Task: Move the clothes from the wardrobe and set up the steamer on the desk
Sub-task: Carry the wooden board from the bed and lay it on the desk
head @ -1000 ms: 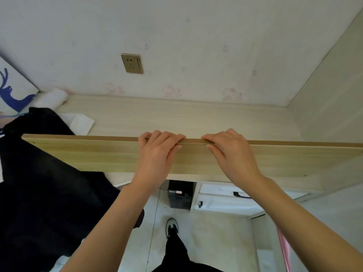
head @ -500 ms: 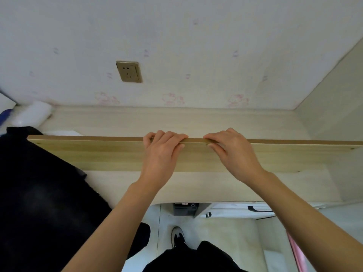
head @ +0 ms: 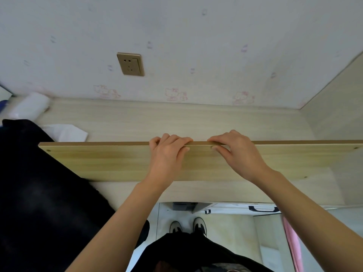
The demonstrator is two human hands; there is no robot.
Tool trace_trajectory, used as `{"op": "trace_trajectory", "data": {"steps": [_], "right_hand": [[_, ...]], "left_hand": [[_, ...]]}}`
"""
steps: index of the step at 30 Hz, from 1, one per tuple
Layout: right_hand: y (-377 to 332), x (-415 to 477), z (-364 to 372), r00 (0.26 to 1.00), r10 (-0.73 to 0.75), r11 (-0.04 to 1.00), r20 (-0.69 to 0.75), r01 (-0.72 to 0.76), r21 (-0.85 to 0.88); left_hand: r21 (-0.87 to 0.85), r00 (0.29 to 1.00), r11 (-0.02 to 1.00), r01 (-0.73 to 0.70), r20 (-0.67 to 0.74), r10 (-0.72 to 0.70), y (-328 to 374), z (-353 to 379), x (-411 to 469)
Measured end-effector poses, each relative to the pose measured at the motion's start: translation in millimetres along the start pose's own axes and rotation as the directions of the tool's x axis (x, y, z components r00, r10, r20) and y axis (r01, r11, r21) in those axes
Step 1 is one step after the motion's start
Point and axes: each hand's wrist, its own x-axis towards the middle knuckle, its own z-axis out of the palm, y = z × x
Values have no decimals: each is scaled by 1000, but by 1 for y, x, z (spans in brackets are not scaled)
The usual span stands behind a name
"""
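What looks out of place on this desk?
A bare board is held on edge across the desk by the left hand and right hand, which grip its top edge. Black clothes lie heaped at the left, hanging over the front edge, with a loose white sheet beside them.

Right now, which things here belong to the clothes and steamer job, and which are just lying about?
Job: black clothes at left; desk; wooden board on edge, gripped by left hand and right hand; wall socket, probably for the steamer.
Lying about: white roll by the wall; white sheet beside the clothes.
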Motion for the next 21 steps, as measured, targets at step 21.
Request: {"op": "trace_trajectory", "data": {"steps": [21], "right_hand": [[28,25,4,987,52,997,153,-60,53]], "left_hand": [[132,997,989,-68,-18,71,-12,25,15]]}}
